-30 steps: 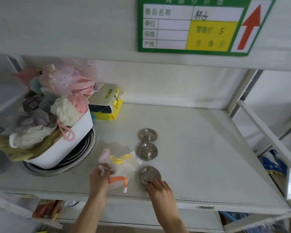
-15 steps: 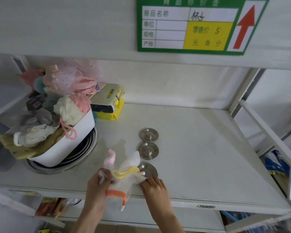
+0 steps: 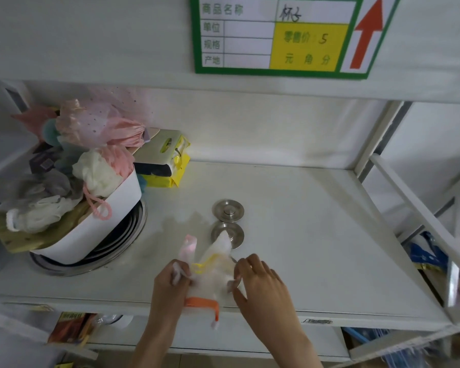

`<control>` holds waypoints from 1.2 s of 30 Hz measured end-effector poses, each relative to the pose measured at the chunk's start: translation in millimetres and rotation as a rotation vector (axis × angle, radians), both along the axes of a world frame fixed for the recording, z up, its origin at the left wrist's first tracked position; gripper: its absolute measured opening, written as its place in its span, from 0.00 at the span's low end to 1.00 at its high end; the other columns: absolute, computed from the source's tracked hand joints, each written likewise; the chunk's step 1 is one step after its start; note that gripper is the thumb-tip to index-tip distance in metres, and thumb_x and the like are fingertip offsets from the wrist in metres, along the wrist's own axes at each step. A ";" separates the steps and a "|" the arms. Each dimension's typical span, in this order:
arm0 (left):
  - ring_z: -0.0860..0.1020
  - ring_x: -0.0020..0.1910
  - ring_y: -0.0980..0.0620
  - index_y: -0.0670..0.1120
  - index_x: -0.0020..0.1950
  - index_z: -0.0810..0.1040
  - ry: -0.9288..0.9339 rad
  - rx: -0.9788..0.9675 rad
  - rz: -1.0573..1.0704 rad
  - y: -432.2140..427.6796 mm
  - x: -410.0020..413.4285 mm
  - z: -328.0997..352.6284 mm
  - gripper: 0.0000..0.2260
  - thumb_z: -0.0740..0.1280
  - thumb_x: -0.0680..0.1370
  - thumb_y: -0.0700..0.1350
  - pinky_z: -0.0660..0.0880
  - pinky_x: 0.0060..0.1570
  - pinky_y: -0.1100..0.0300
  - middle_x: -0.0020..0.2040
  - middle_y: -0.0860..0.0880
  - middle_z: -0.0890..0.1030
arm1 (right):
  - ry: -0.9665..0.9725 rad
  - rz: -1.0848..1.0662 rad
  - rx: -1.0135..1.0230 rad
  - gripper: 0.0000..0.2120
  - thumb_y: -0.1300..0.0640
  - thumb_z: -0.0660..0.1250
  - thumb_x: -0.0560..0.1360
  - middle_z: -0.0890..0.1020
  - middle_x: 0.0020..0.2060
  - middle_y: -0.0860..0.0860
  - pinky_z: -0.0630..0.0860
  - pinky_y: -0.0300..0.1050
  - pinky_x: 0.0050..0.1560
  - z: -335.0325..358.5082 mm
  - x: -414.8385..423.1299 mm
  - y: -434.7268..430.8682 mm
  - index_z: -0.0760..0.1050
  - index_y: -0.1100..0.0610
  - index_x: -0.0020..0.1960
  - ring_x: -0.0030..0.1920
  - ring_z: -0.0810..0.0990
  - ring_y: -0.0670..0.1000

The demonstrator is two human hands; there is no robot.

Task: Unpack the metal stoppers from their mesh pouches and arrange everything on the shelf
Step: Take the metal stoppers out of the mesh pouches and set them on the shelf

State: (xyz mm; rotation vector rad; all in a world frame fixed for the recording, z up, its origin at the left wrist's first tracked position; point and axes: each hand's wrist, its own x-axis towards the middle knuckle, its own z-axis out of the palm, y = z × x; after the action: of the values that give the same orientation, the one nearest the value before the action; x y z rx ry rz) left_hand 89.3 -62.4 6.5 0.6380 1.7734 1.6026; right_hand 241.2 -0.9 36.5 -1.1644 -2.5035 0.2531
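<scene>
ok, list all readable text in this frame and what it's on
Green price sign on the upper shelf edge:
"商品名称", handwritten entry beside it, looks like "杯子"
"单位"
"规格"
"产地"
"零售价: 5"
"元 角 分"
Red arrow, pointing up
Yellow packet: print too small to read
Shelf front-edge sticker: blurred, unreadable

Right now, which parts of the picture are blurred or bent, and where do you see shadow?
Head view: the mesh pouches between the left hand and right hand are motion-smeared; the far metal stopper is sharp; the shelf edges bow from the wide lens; soft shadow lies under the white tub.
</scene>
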 end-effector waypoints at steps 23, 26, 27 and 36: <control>0.71 0.32 0.52 0.44 0.34 0.72 -0.035 -0.038 -0.135 24.3 29.2 12.0 0.04 0.61 0.65 0.44 0.68 0.32 0.61 0.32 0.48 0.73 | 0.143 -0.062 -0.298 0.08 0.58 0.60 0.77 0.83 0.40 0.50 0.76 0.48 0.43 19.1 22.6 35.5 0.78 0.53 0.46 0.41 0.79 0.54; 0.78 0.36 0.50 0.45 0.37 0.77 -0.061 -0.043 -0.170 28.3 33.5 11.7 0.06 0.63 0.66 0.46 0.74 0.35 0.60 0.37 0.48 0.81 | 0.127 -0.159 -0.222 0.09 0.62 0.59 0.76 0.83 0.40 0.51 0.75 0.49 0.40 17.1 20.6 42.7 0.78 0.54 0.46 0.39 0.79 0.57; 0.80 0.38 0.51 0.46 0.41 0.79 -0.099 -0.033 -0.193 29.1 34.7 12.1 0.08 0.64 0.66 0.47 0.75 0.35 0.61 0.40 0.49 0.83 | 0.139 -0.192 -0.203 0.10 0.64 0.59 0.76 0.83 0.38 0.52 0.75 0.49 0.39 16.2 20.8 45.6 0.78 0.54 0.46 0.37 0.79 0.59; 0.75 0.34 0.56 0.43 0.38 0.75 -0.176 -0.023 -0.155 33.5 42.6 5.7 0.18 0.72 0.60 0.55 0.72 0.36 0.64 0.36 0.48 0.78 | 0.260 -0.269 -0.221 0.17 0.77 0.60 0.68 0.78 0.42 0.56 0.80 0.55 0.34 -3.3 14.3 91.3 0.74 0.59 0.49 0.32 0.79 0.60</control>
State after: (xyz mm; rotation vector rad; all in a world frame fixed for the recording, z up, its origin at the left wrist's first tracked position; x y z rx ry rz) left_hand 131.9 -29.0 12.2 0.5894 1.5734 1.4843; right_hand 255.5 90.4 33.2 -1.4357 -2.1080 0.5784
